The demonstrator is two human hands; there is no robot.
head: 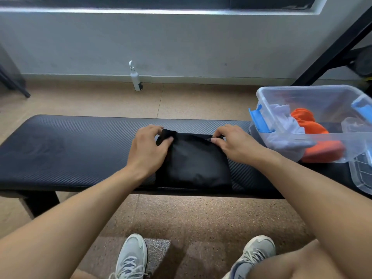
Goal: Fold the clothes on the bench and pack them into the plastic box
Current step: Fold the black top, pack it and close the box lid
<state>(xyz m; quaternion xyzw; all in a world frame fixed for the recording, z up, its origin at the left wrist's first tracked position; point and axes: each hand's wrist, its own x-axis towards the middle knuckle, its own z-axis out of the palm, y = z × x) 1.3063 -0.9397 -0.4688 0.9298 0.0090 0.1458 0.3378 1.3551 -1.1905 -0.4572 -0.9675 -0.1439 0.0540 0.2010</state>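
Left hand [150, 147]: grip closed to a pinch; thumb and curled fingers hold the far left corner of the folded black garment [194, 162], just left of frame centre. Right hand [235, 143]: grip likewise closed to a pinch on the far right corner of the same garment; fingertips curled over the far edge, thumb on top. Both grips hold cloth only; no other item is contacted.

The garment lies flat as a compact rectangle at the centre of the frame, on the black padded table [70, 150], its near edge level with the table's near edge.

Probable faults from this state:
- Fold loss on lifting; cause: only the two far corners are held, so the lower layers may hang free and the rectangle may open out.
- Slide off the near edge; cause: the garment already sits at that edge, and any pull toward the body would carry it to the floor [181, 218].
- Poor seating in the clear plastic box [314, 93], at the right of the frame on the table's end; cause: a white garment [281, 125] and an orange garment [310, 121] already lie loosely inside, leaving an uneven base.
- Snagging on the blue latch [259, 119] at the box's near left rim; cause: a low approach path.
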